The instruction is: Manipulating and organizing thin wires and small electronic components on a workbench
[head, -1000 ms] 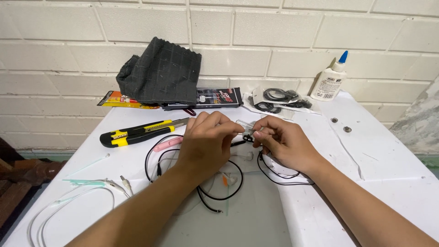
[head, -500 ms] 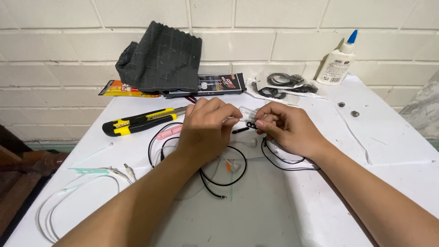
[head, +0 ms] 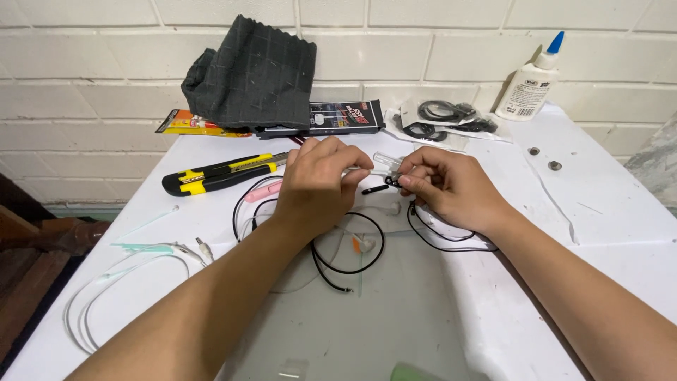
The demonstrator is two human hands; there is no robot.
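Far to the left of the left hand, a white cable loops near the edge of the white table, with a pale green strip lying just beyond it. Up and to the left of that hand lies a yellow and black utility knife, and beyond it a dark grey folded cloth leans on the brick wall, resting over an orange packet and a black flat packet. The left hand is curled, its fingertips pressed together on one end of a short clear tube. A black cable curls on the table under and just in front of this hand, with a pink piece just to its left. The right hand sits close beside the left, thumb and forefinger pinching a small black earbud at the end of a second black cable loop that lies beneath its wrist. Beyond the right hand, 1 clear plastic bag holds coiled black cables. Farther right, a white glue bottle with a blue tip stands upright by the wall, cap on; its contents cannot be seen. 2 small metal studs sit on the table to the right of the right hand.
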